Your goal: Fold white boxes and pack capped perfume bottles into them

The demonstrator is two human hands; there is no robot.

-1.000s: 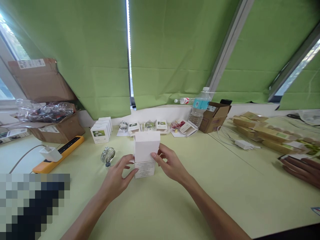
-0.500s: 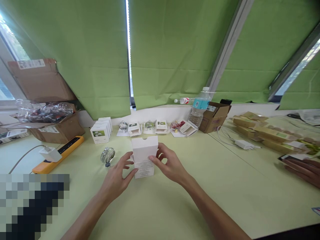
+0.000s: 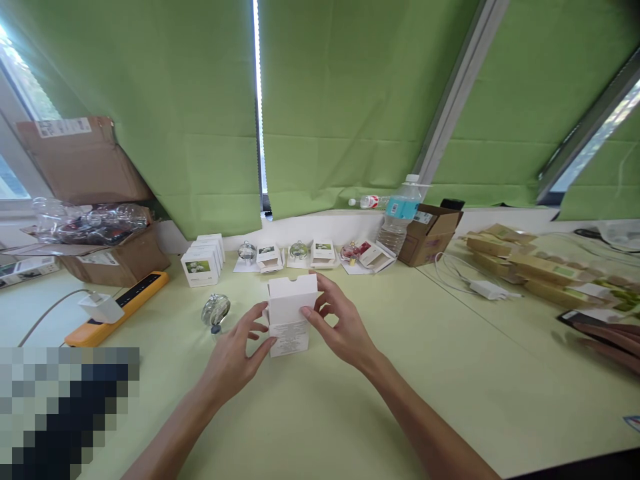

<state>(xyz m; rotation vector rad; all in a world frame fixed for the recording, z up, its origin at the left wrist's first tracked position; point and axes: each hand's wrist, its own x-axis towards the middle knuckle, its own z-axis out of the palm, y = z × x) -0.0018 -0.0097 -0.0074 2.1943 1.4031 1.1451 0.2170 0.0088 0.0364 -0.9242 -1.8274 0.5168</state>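
Note:
A white carton box (image 3: 289,339) with fine print on its face stands on the table before me, its plain upper flap (image 3: 293,300) raised. My left hand (image 3: 240,347) holds the box's left side, thumb at the lower printed face and fingers at the upper edge. On the other side, my right hand (image 3: 336,323) pinches the flap, thumb in front and fingertips behind, partly hidden. Left of the box lies a round glass bottle (image 3: 216,309) with a dark cap, touched by neither hand.
Small white boxes (image 3: 201,267) and opened boxes with bottles (image 3: 299,251) line the wall. An orange power strip (image 3: 120,310) and cardboard box (image 3: 115,263) are left. Water bottle (image 3: 400,217), charger (image 3: 490,289), and another person's hand (image 3: 607,340) on a phone are right.
My right fingertips have risen a little behind the flap, and the flap has shifted slightly to the right. My left hand stays nearly still. The other person's hand moved slightly.

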